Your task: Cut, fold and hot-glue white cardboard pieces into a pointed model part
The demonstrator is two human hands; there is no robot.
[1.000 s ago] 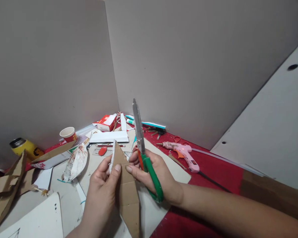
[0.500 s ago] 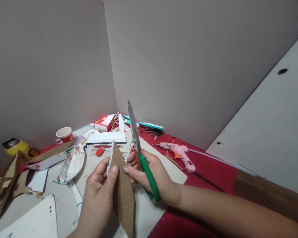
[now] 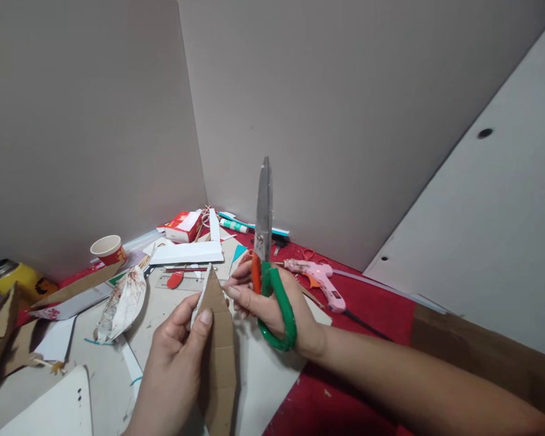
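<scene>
The left hand [image 3: 175, 348] pinches the cardboard [image 3: 222, 363], which already has a pointed end. To the right of the cardboard, the right hand [image 3: 303, 318] holds the scissors [image 3: 263, 227], blades together; whether more trimming is left, I cannot tell.

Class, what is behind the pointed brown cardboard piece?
Past the cardboard piece, a clear plastic ruler and a pale grey sheet show; whatever it covers cannot be seen.
</scene>
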